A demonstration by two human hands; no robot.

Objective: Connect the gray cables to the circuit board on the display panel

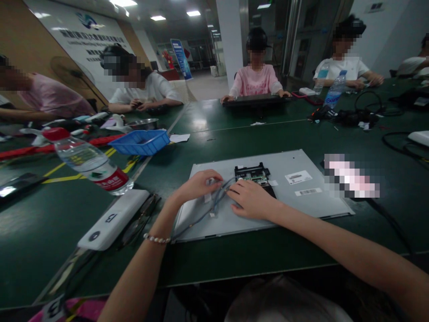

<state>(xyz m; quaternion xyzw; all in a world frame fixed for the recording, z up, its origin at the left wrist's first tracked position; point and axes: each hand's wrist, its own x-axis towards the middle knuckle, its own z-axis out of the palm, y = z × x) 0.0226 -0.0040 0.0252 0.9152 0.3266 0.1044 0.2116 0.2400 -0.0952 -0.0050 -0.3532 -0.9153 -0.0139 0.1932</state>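
Note:
A flat grey display panel (pixel 234 226) lies face down on the table before me. A black bracket (pixel 250 170) with a green circuit board (pixel 254 177) sits at its middle. A bundle of grey cables (pixel 217 199) runs from the board toward the panel's lower left corner, with a bit of tape (pixel 213 212) on it. My left hand (pixel 203 183) is over the panel left of the cables, its fingers curled together; what they pinch is hidden. My right hand (pixel 253 199) lies across the board's lower edge, fingers stretched out and touching the cables.
At left are a water bottle (pixel 95 165), a white power bank (pixel 112 221), glasses (pixel 140 219) and a blue tray (pixel 142 142). A phone-like object (pixel 351 176) with a cable lies right of the panel. Several people sit around the table; one opposite handles a dark panel (pixel 258 100).

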